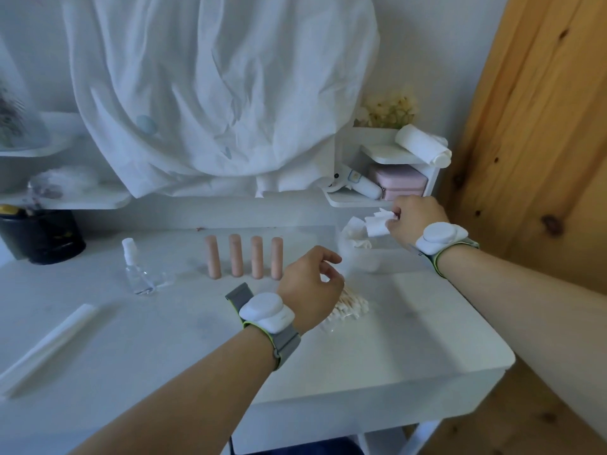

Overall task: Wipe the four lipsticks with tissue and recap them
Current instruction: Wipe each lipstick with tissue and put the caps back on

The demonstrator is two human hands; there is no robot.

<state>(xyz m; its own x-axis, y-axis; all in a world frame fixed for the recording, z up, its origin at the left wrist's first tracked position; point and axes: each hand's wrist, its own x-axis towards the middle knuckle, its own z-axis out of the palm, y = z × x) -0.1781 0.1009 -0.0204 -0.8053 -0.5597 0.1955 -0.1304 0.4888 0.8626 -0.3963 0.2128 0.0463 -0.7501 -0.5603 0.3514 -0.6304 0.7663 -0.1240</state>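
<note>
While right hand (414, 221) pinches a tissue (377, 224) from the container (359, 254), four lipsticks (244, 260) stand capped mid-worktop (410, 323), seemingly untouched. Left hand (310, 287) hovers loosely curled, empty. Wiping and recapping all remain.

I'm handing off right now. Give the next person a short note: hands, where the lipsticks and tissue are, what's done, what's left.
Right hand: pinching a tissue above the tissue holder at the table's back right.
Left hand: holds nothing, fingers loosely curled, over the cotton swabs.
Four lipsticks: upright in a row at mid-table, all capped, untouched.
Done: tissue fetched.
Left: uncap, wipe and recap all four.
</note>
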